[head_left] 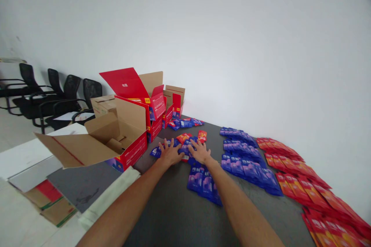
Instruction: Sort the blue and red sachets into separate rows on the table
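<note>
Both arms reach forward over the dark table to a loose pile of blue and red packets. My left hand (170, 153), fingers spread, lies on the pile's left side, over a blue packet (155, 152). On the right side of the pile, my right hand (199, 152) rests with its fingers apart on the blue packets. A red-orange packet (202, 136) lies just beyond it, and another red packet (183, 137) sits between the hands. Nearer to me, several overlapping blue packets (196, 177) lie partly behind my right forearm.
Rows of blue packets (243, 166) and red packets (301, 191) fill the table's right side. Open red cartons (135, 153) stand at the left, one with a flap jutting out. More packets (185, 123) lie by the cartons. A folded pale cloth (111, 195) lies at the left edge.
</note>
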Demonstrator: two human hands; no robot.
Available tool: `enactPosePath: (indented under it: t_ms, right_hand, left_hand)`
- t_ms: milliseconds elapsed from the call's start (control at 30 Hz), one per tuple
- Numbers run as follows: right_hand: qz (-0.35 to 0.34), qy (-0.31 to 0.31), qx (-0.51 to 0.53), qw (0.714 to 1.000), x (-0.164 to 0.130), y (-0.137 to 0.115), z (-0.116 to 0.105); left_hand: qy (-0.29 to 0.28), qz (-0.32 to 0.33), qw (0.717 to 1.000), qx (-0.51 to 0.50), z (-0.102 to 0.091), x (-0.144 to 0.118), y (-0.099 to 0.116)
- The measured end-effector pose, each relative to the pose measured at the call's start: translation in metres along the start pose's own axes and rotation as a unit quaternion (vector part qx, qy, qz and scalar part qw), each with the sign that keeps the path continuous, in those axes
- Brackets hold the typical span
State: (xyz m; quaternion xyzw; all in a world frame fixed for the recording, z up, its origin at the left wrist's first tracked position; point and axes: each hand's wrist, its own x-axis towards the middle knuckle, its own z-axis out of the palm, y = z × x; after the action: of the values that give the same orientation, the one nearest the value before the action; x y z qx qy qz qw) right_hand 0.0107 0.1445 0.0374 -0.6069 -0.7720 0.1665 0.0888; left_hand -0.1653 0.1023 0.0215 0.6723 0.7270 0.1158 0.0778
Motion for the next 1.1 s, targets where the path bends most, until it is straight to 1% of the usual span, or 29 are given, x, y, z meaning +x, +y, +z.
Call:
enactPosePath:
  t_ms: [67,133,200,300,400,467,567,700,833,1100]
  right_hand:
    - [-0.015,0.040,0.001,0.999,-0.017,0.007,-0.005]
    - [-0.022,0.059,-0.002,0.998,-0.039,0.014,-0.006]
    - [-0.022,0.065,-0.007,0.998,-0.064,0.023,0.000]
    - [-0.019,0.078,-0.014,0.997,-0.103,0.036,0.016]
    - [-0.012,0.117,-0.038,0.992,-0.136,0.049,0.035]
    - [-0.017,0.118,-0.049,0.992,-0.152,0.054,0.043]
    - [-0.015,0.107,-0.053,0.993,-0.167,0.057,0.047]
    - [-0.019,0.095,-0.052,0.994,-0.179,0.061,0.042]
    - [-0.022,0.086,-0.058,0.994,-0.191,0.069,0.037]
    - [0.005,0.056,-0.067,0.996,-0.214,0.093,0.028]
  left_hand:
    - [0.030,0.033,0.999,0.001,0.001,-0.012,0.008]
    - [0.030,0.087,0.996,-0.016,0.008,-0.026,0.019]
    - [0.005,0.153,0.987,-0.043,0.018,-0.043,0.031]
    - [-0.029,0.231,0.970,-0.075,0.033,-0.067,0.048]
    - [-0.071,0.276,0.954,-0.094,0.045,-0.085,0.059]
    - [-0.086,0.284,0.950,-0.093,0.051,-0.092,0.065]
    - [-0.085,0.292,0.949,-0.081,0.057,-0.100,0.070]
    - [-0.078,0.300,0.948,-0.064,0.061,-0.108,0.076]
    - [-0.076,0.307,0.947,-0.053,0.065,-0.117,0.085]
    - [-0.049,0.323,0.945,-0.018,0.076,-0.133,0.114]
